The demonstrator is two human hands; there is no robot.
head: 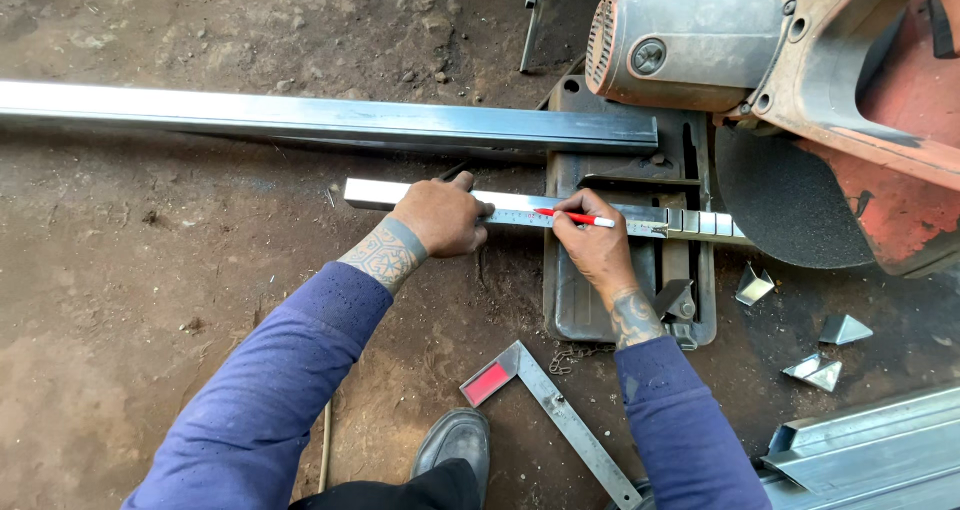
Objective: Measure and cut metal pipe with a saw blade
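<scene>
Two hands are working on a short square steel tube (520, 208) that is lying across the base (600, 290) of a chop saw (790, 80), with its left end out over the dirt floor (150, 300). My left hand (442, 216) is pressing down on the tube, fingers curled together over its top and gripping it just left of the base's left edge. My right hand (592, 245) is pinching a red pen (574, 217) between thumb and fingers, and the pen is lying nearly flat along the tube, its tip pointing left toward the left hand. I am seeing what looks like a rule or tape lying on the tube's top face under the pen, though I cannot tell which. The tube's right end is reaching under the saw's dark disc (790, 200).

One longer steel tube (320, 120) is lying on the floor beyond the short one, roughly parallel, its right end resting at the far edge of the base. A metal square (550, 410) with a red handle is lying on the floor near my shoe (455, 440), between my blue sleeves. Several small cut-off scraps (830, 350) are sitting on the floor right of the base, and more steel sections (880, 450) are lying at the floor's near right corner.
</scene>
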